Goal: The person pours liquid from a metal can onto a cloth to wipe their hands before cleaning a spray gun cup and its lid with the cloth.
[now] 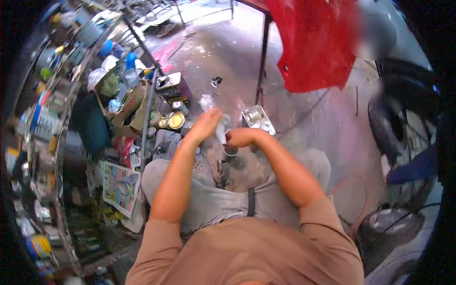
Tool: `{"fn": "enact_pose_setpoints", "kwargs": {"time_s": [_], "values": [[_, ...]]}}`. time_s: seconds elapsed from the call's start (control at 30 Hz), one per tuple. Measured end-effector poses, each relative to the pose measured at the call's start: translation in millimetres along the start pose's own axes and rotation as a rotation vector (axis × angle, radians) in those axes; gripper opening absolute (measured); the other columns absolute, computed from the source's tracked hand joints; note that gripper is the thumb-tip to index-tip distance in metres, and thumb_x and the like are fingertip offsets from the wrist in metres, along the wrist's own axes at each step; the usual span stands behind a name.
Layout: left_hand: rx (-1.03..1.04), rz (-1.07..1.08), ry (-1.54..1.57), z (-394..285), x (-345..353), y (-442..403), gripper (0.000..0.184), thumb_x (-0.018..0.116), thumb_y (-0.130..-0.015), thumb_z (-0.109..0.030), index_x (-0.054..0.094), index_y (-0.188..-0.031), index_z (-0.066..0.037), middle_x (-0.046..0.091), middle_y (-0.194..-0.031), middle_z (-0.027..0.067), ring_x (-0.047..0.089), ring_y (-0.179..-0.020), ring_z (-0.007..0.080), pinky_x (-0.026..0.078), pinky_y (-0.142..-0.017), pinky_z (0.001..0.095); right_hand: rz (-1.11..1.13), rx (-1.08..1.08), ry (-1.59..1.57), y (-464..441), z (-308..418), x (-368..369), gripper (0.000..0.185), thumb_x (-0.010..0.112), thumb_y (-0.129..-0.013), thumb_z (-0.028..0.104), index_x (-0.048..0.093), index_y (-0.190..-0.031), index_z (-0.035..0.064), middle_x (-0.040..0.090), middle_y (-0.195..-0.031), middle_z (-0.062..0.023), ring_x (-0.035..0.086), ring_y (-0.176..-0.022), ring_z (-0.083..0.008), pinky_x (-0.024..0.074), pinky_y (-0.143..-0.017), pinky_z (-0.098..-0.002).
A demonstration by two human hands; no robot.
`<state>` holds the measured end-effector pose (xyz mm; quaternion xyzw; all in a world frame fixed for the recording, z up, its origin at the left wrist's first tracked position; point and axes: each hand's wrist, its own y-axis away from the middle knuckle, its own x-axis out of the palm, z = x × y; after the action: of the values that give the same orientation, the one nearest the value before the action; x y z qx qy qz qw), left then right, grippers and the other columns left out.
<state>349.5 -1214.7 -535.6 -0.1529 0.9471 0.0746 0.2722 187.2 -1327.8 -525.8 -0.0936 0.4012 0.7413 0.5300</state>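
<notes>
In front of my knees, my left hand (207,125) has its fingers closed at the upper part of a white, cone-like piece (221,133) that narrows downward. My right hand (241,138) is closed by the lower tip of that piece, its fingers pinched together; what exactly lies between them is hard to make out. Just below the right hand a small round cup (231,151) stands on the floor, partly covered by the fingers. Some clear crumpled plastic (206,101) shows beyond my left hand.
Several open paint cans (176,120) and a rectangular metal can (172,88) stand to the left, beside crowded shelves (61,142). A metal tray (258,119) lies ahead right. A red panel (313,45) hangs from a frame; tires (387,123) and a person's leg (412,167) are at right.
</notes>
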Motion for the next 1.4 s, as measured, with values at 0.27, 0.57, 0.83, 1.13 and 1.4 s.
{"fn": "enact_pose_setpoints", "kwargs": {"time_s": [0.27,0.57,0.83,1.13,1.4], "values": [[0.074,-0.187,1.581,-75,-6,5,0.039,0.038,-0.103,-0.023,0.052,-0.135,-0.004,0.058,-0.132,0.0098,0.054,-0.124,0.0233,0.041,-0.107,0.0368,-0.374,-0.722,-1.948,40,59,-49,0.082,0.030,-0.098,0.066,0.052,-0.124,-0.0082,0.059,-0.125,-0.0294,0.055,-0.123,-0.0435,0.0423,-0.107,-0.0538],[0.004,-0.480,1.416,-86,69,4,0.036,0.039,-0.104,-0.030,0.059,-0.118,-0.004,0.062,-0.112,0.0078,0.059,-0.100,0.0161,0.049,-0.085,0.0325,-0.699,-1.046,-2.275,23,89,-49,0.090,0.028,-0.097,0.067,0.027,-0.142,-0.0114,0.022,-0.153,-0.0346,0.024,-0.143,-0.0487,0.0228,-0.117,-0.0608],[-0.041,-0.587,1.083,-99,111,18,0.037,0.039,-0.106,-0.026,0.059,-0.121,0.001,0.064,-0.113,0.0109,0.059,-0.107,0.0214,0.045,-0.096,0.0348,-1.372,-0.580,-1.309,-10,59,-98,0.059,0.038,-0.104,0.050,0.051,-0.132,-0.0007,0.048,-0.139,-0.0193,0.043,-0.133,-0.0346,0.0295,-0.116,-0.0506],[0.127,-0.472,1.390,-98,27,20,0.041,0.044,-0.102,-0.021,0.051,-0.137,0.000,0.058,-0.131,0.0090,0.051,-0.123,0.0194,0.038,-0.107,0.0331,-1.239,-0.301,-0.588,-14,64,-35,0.056,0.037,-0.105,0.042,0.041,-0.146,0.0033,0.044,-0.147,-0.0144,0.040,-0.137,-0.0288,0.0249,-0.116,-0.0417],[0.055,-0.332,1.356,-102,61,11,0.075,0.032,-0.098,-0.065,0.037,-0.136,-0.001,0.040,-0.137,0.0127,0.034,-0.128,0.0225,0.028,-0.108,0.0363,-1.161,-0.227,-0.803,4,62,7,0.052,0.040,-0.105,0.034,0.046,-0.143,-0.0001,0.050,-0.144,-0.0134,0.047,-0.132,-0.0261,0.0319,-0.112,-0.0370]]}}
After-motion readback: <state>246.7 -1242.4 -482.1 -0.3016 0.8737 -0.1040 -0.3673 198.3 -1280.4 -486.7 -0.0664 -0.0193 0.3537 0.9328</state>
